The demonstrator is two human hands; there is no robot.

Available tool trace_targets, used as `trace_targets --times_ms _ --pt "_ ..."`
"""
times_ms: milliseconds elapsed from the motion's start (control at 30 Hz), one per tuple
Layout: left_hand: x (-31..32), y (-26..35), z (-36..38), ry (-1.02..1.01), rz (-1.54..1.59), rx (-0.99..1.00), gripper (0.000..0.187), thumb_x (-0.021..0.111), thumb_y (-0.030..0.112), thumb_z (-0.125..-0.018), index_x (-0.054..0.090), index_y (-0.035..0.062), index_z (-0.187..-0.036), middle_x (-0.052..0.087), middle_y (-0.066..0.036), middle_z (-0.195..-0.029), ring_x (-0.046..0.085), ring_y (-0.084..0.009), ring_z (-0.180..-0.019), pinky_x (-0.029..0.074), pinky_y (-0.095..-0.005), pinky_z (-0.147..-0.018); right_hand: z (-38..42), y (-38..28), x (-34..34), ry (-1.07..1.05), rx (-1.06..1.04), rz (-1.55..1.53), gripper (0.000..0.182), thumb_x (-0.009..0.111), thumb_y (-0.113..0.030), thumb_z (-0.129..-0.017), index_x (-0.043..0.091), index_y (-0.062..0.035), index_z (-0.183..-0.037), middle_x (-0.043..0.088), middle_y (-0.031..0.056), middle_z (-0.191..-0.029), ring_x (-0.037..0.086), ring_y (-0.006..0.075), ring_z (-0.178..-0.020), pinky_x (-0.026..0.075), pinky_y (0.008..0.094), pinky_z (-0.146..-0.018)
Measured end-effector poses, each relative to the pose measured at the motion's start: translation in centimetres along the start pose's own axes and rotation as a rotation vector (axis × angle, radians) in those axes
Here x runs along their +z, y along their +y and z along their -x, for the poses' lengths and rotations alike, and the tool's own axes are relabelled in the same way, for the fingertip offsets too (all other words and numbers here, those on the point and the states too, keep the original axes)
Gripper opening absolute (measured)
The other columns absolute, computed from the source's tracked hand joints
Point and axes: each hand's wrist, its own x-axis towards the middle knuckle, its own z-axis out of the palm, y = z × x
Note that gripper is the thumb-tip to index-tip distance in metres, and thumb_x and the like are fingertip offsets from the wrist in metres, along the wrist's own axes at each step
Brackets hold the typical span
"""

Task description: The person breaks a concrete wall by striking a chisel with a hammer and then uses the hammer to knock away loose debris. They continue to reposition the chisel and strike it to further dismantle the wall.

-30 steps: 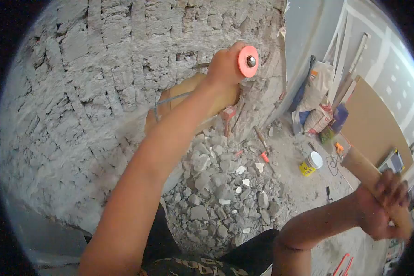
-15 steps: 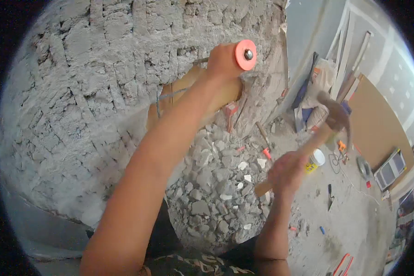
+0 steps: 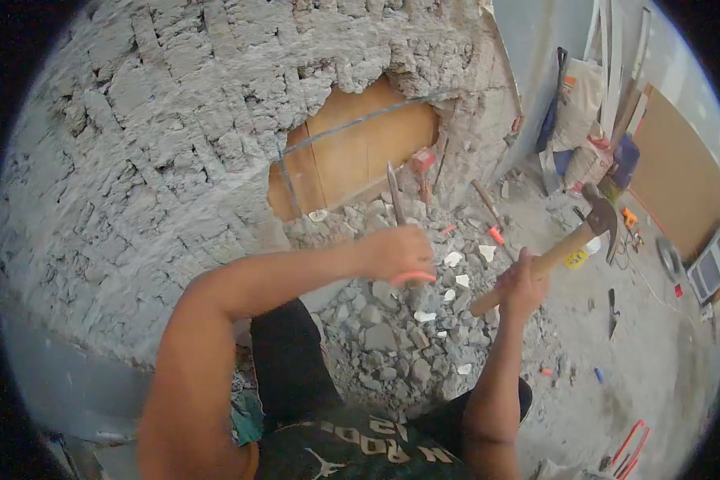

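My left hand [image 3: 398, 253] is closed around a steel chisel [image 3: 395, 194] with an orange guard, its pointed end upward and away from me, over the rubble. To its right, my right hand [image 3: 523, 286] grips the wooden handle of a claw hammer [image 3: 568, 250], whose metal head is at the upper right end. Ahead is a rough concrete wall [image 3: 176, 120] with a jagged hole. A bar crosses the hole, and a tan wooden panel [image 3: 348, 148] shows through it. Broken concrete chunks [image 3: 380, 337] lie in a heap between my knees.
A red-headed tool [image 3: 424, 160] leans by the hole. Another wooden-handled tool [image 3: 488, 203] lies on the rubble. Bags [image 3: 580, 104] and a brown board [image 3: 672, 160] stand at the right. A trowel [image 3: 613, 314] and red-handled cutters [image 3: 632, 445] lie on the floor.
My left hand has come down from the wall with the chisel, uncovering the hole. The hammer in my right hand has shifted slightly right, and the view has moved a little.
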Motion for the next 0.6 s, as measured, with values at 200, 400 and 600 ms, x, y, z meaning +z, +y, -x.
trace_targets --times_ms 200,400,600 --pt "-5.6 2.8 0.2 0.196 -0.001 0.046 0.015 0.060 0.027 -0.082 0.063 0.0161 -0.092 0.044 -0.001 -0.070 0.050 -0.0208 -0.070 0.039 -0.0364 -0.067 1.0 1.0 0.0 -0.057 -0.063 0.120 0.027 0.063 -0.025 -0.090 0.052 -0.0055 -0.075 0.048 0.0015 -0.052 0.046 0.0096 -0.042 0.038 0.0254 -0.038" --pt "-12.6 0.6 3.3 0.221 -0.211 -0.129 0.020 0.068 0.024 -0.074 0.065 0.0180 -0.092 0.049 0.000 -0.071 0.050 -0.0195 -0.072 0.040 -0.0354 -0.071 2.4 0.6 1.1 -0.150 -0.025 0.166 0.025 0.064 -0.024 -0.090 0.052 -0.0053 -0.079 0.049 0.0006 -0.055 0.046 0.0089 -0.043 0.037 0.0247 -0.039" --pt "-16.9 -4.9 3.4 0.403 -0.308 -0.274 0.028 0.074 0.018 -0.070 0.066 0.0142 -0.097 0.064 -0.003 -0.093 0.061 -0.0211 -0.087 0.048 -0.0339 -0.077 3.5 0.1 2.5 -0.212 0.028 0.115 0.028 0.064 -0.025 -0.090 0.050 -0.0070 -0.075 0.049 0.0001 -0.055 0.046 0.0085 -0.042 0.037 0.0246 -0.037"
